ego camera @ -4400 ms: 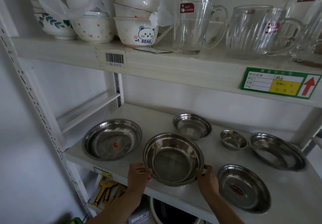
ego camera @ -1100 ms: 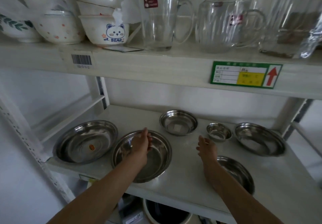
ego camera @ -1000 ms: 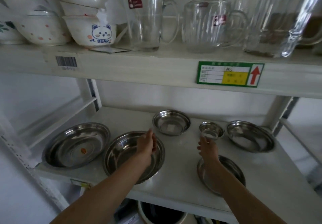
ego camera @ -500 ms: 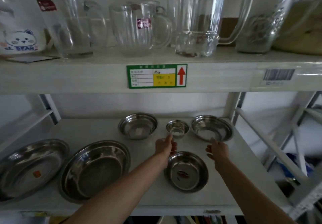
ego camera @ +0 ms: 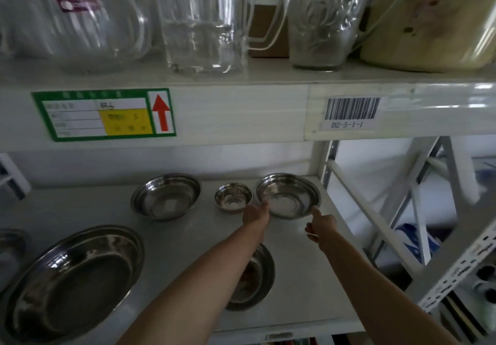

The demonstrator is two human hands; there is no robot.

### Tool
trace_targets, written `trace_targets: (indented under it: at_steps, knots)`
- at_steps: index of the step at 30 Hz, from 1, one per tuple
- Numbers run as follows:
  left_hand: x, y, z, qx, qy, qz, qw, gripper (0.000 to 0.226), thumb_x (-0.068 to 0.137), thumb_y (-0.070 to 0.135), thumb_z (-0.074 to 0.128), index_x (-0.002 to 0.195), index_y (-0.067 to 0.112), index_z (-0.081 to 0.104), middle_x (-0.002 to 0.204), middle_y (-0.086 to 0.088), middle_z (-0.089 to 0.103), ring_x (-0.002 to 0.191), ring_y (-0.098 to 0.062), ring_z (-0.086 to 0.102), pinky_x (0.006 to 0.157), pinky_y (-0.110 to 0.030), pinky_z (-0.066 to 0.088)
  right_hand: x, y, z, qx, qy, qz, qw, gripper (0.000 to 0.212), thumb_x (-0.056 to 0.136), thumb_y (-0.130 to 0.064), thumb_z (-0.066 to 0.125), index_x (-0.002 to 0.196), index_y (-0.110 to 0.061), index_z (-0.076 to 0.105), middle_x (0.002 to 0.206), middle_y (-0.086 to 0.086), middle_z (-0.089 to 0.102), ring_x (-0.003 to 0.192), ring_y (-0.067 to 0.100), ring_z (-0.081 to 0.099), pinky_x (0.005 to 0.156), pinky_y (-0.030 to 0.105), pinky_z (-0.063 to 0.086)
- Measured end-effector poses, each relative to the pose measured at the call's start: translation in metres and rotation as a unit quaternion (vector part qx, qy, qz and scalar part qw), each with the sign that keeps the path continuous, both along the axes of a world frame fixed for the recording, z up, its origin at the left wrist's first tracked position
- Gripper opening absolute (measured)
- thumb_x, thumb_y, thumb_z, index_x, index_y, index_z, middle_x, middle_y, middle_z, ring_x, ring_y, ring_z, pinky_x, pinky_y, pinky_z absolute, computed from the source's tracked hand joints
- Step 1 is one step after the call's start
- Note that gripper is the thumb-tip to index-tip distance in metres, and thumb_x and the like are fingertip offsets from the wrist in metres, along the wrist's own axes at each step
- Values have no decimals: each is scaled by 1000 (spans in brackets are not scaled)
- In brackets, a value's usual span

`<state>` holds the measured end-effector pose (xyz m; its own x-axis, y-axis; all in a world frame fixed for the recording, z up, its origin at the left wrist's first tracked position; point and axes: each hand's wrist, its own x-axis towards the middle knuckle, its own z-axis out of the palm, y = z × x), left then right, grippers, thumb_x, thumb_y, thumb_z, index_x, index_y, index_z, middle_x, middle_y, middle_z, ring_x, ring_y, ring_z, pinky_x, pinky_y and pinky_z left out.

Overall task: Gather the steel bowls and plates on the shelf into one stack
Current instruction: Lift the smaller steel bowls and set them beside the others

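Reach toward plate (ego camera: 289, 195) at upper right of shelf (ego camera: 188, 226), just beside small bowl (ego camera: 233, 197). Left hand (ego camera: 256, 214) touching plate's near-left rim, fingers loose, nothing grasped yet. Right hand (ego camera: 322, 225) just short of near-right rim, fingers half spread, empty. Pickup step apparently beginning; nothing stacked so far. Next: pinch both rims, lift clear, carry toward big plate (ego camera: 72, 280) at lower left. Other pieces apart: middle bowl (ego camera: 166, 195), front plate (ego camera: 257, 275) partly under left forearm

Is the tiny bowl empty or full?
Empty. The tiny bowl stands upright, and only its bare shiny steel bottom shows inside.
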<state>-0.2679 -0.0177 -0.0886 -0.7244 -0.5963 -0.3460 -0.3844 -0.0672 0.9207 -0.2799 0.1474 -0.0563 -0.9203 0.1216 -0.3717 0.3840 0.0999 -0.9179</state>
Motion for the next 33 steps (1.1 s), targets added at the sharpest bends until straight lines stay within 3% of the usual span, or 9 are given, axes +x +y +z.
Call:
trace_targets:
  at_steps: [4, 8, 12, 16, 19, 21, 24, 29, 33]
  knots:
    - [-42, -1, -41, 4, -17, 14, 1000, 102, 46, 74, 48, 113, -2, 61, 111, -28, 67, 102, -40, 67, 86, -51, 56, -21, 2, -8, -9, -14, 19, 1000, 42, 97, -40, 48, 101, 2, 51, 85, 18, 59, 67, 25, 59, 66, 39, 55]
    - [-81, -9, -77, 37, -34, 52, 997, 109, 34, 74, 50, 121, 9, 56, 118, -22, 64, 108, -37, 65, 90, -53, 54, -45, 3, -20, 13, -31, 36, 999, 45, 96, -45, 46, 103, 0, 49, 77, 17, 58, 66, 27, 61, 78, 45, 57]
    - [-89, -7, -67, 50, -33, 49, 997, 85, 58, 53, 55, 127, 5, 52, 120, -22, 63, 103, -35, 67, 88, -48, 56, -68, 3, -33, 34, -32, 49, 998, 49, 95, -46, 46, 105, 2, 53, 80, 17, 59, 69, 29, 61, 81, 47, 58]
    - [-75, 2, -35, 91, -27, 51, 994, 67, 74, 37, 59, 129, 0, 50, 121, -23, 62, 98, -37, 67, 79, -47, 59, -84, -1, -43, 48, -29, 57, 997, 47, 96, -42, 47, 106, 3, 57, 85, 22, 64, 70, 33, 64, 72, 44, 59]
    - [-65, 7, -21, 87, -34, 60, 994, 50, 85, 16, 59, 132, 3, 47, 121, -25, 60, 92, -39, 67, 64, -42, 59, -87, -4, -47, 57, -35, 63, 996, 35, 96, -29, 47, 107, 4, 54, 89, 25, 62, 65, 31, 61, 52, 34, 53]
    - [-65, 8, -24, 82, -32, 65, 994, 50, 84, 7, 57, 133, 7, 46, 123, -23, 58, 94, -39, 67, 49, -36, 57, -87, -5, -49, 63, -32, 59, 996, 29, 93, -21, 48, 100, 5, 56, 86, 25, 58, 61, 28, 56, 47, 29, 43]
    - [-64, 7, -24, 97, -31, 72, 992, 45, 86, 3, 56, 129, 8, 48, 122, -22, 59, 77, -32, 63, 30, -24, 46, -85, -7, -49, 71, -25, 49, 996, 21, 91, -14, 46, 84, 4, 57, 81, 25, 57, 53, 24, 50, 42, 23, 36]
    - [-58, 9, -8, 113, -27, 62, 991, 39, 86, 2, 59, 123, -7, 51, 96, -21, 58, 51, -22, 53, 27, -21, 43, -84, -8, -45, 62, 2, 14, 998, 19, 91, -12, 45, 79, 0, 54, 73, 20, 60, 64, 32, 60, 62, 41, 51]
    - [-51, 10, 12, 135, 15, 58, 989, 49, 84, -1, 60, 130, -7, 46, 116, -29, 61, 55, -22, 54, 27, -22, 45, -81, -8, -30, 88, 40, 6, 995, 20, 88, -18, 46, 85, -6, 61, 77, 17, 67, 73, 34, 66, 73, 49, 58]
